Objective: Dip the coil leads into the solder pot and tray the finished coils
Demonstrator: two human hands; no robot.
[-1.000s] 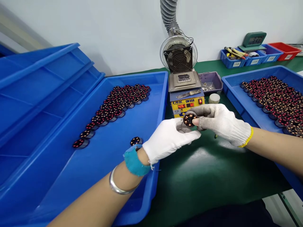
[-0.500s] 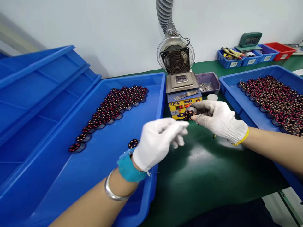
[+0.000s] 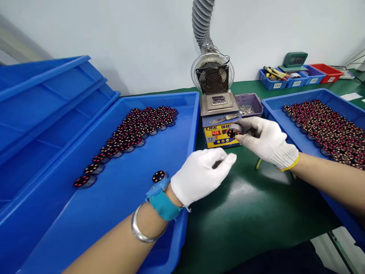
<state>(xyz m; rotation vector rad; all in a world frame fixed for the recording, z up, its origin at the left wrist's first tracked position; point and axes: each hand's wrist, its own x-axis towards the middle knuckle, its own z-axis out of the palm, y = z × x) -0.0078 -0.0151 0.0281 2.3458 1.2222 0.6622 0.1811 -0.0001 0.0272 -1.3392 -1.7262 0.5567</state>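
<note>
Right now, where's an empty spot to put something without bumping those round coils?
The green mat between the trays, near you, is bare. So is the near half of the left tray, below the coil rows, except one lone coil by the left hand. The right tray is packed with coils, and the right hand holds a coil by the solder pot.
</note>
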